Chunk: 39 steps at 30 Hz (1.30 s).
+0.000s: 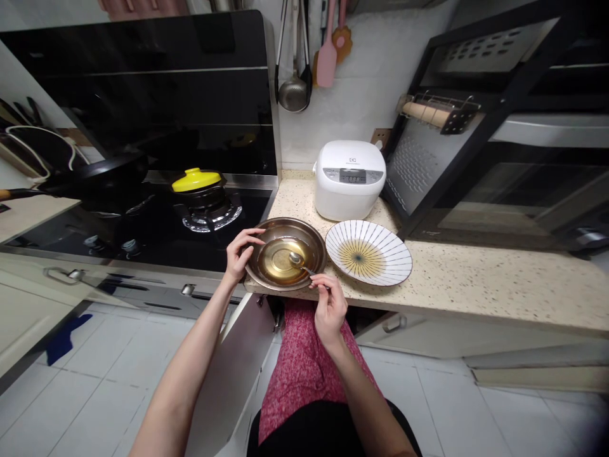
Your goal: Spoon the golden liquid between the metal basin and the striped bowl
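Observation:
A wide metal bowl (316, 244) holds a shallow yellowish liquid and sits at the counter's front edge. My left hand (238, 252) grips its left rim, fingers over the edge and thumb lower down. Between the thumb and fingers of my right hand (330, 303) is the handle of a small metal spoon (295, 258). The spoon's head is over the bowl, at or in the liquid; exactly how deep I cannot tell. Just right of the bowl lies a white plate with dark radial lines (397, 257), a yellow-brown liquid pooled in its middle.
Behind the plate stands a white rice cooker (349, 184). On the stove at left are a small pot with a yellow lid (196, 181) and a black wok (102, 181). A cabinet door (233, 368) hangs open below the bowl. An oven (528, 184) fills the right side.

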Each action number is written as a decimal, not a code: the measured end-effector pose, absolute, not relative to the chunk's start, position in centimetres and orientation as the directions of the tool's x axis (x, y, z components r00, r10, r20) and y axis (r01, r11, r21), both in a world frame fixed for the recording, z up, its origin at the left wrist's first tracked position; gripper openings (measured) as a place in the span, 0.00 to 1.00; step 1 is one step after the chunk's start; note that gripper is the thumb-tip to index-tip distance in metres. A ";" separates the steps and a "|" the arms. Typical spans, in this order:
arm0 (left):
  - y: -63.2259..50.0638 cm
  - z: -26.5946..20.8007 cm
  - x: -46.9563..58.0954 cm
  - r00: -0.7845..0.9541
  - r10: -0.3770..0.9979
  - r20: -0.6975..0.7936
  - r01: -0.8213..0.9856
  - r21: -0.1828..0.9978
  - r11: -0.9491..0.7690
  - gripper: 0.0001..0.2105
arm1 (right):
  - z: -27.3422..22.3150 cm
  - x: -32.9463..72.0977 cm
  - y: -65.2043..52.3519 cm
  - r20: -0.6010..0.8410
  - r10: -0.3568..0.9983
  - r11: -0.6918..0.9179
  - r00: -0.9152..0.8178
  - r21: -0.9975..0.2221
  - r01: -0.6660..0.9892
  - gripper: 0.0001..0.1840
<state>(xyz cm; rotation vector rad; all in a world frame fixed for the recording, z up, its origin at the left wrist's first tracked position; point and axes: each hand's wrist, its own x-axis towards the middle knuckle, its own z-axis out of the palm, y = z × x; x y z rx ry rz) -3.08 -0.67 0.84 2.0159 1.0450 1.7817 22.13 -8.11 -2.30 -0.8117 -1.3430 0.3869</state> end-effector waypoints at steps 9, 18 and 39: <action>-0.5 0.7 -3.2 -0.014 0.659 0.752 0.337 0.624 -0.705 0.18 | -2.8 22.1 -8.3 0.690 0.679 0.671 0.252 -0.722 0.169 0.13; -0.5 0.7 -3.2 0.003 0.655 0.756 0.331 0.617 -0.714 0.16 | -2.1 22.6 -8.3 0.710 0.634 0.697 0.307 -0.696 0.171 0.12; -0.5 0.7 -3.2 -0.006 0.668 0.744 0.341 0.630 -0.698 0.16 | 0.4 25.9 -8.3 0.679 0.545 0.680 0.492 -0.701 0.214 0.10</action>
